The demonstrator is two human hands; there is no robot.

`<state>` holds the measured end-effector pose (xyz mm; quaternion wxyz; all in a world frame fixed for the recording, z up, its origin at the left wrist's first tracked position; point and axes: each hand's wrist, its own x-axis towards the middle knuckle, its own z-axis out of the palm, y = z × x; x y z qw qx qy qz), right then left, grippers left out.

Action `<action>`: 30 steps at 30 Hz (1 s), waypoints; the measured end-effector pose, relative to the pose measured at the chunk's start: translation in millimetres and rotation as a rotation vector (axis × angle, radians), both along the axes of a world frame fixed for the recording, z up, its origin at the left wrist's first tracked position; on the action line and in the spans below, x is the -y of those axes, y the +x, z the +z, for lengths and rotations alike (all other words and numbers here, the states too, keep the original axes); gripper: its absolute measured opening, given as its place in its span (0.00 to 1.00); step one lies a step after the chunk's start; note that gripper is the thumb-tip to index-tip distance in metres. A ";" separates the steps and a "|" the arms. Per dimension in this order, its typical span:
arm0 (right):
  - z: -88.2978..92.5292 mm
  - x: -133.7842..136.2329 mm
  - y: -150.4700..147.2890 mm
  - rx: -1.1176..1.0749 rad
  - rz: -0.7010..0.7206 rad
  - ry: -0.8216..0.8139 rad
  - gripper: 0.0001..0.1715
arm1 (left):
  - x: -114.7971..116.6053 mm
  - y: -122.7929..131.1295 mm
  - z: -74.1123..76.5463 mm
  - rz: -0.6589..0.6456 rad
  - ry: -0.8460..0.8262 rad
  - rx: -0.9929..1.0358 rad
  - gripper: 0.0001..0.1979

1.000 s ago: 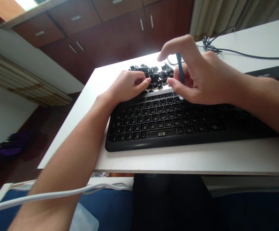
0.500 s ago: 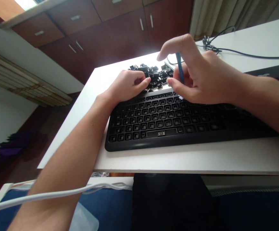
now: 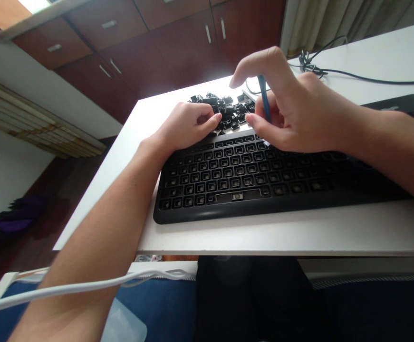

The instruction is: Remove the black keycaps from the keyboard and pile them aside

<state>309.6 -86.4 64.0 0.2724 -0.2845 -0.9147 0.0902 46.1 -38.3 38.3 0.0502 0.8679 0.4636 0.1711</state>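
A black keyboard (image 3: pixel 228 183) with its keycaps off lies across the white table, showing rows of bare square key sockets. My left hand (image 3: pixel 188 121) rests at its upper left edge, fingers curled under and thumb against the forefinger; what is inside the curl is hidden. Over the keyboard's upper middle, my right hand (image 3: pixel 292 109) grips a slim blue stick-shaped tool (image 3: pixel 264 97) with the lower fingers, its forefinger arched away. The tool's lower end is hidden by the hand. Between and behind both hands lies a pile of loose black keycaps (image 3: pixel 230 111).
A bundled black cable (image 3: pixel 308 64) lies on the white table (image 3: pixel 207 235) at the back right. A white cable (image 3: pixel 85 286) crosses in front of my left forearm. Wooden cabinets (image 3: pixel 178 57) stand beyond the table, and a purple umbrella (image 3: pixel 17 216) is at the far left.
The whole view has shifted slightly, so the scene sits a little further left and up. Both hands keep nearly the same pose over the keyboard.
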 end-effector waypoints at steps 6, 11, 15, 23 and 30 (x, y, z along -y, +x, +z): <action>-9.1 -7.7 2.2 0.003 -0.004 0.088 0.22 | -0.2 0.8 -0.3 0.013 -0.017 0.050 0.18; -10.8 -8.8 2.4 0.022 -0.016 0.097 0.23 | -0.1 1.1 0.1 0.012 -0.025 0.062 0.17; -10.1 -8.3 1.5 0.029 -0.022 0.102 0.23 | -0.5 0.5 0.0 0.010 -0.024 0.058 0.17; -8.7 -8.3 1.4 0.034 -0.041 0.099 0.31 | 0.1 0.7 0.6 0.009 -0.022 0.045 0.19; -10.6 -9.2 0.9 0.043 -0.052 0.101 0.31 | 2.4 3.2 3.3 0.010 -0.033 0.052 0.20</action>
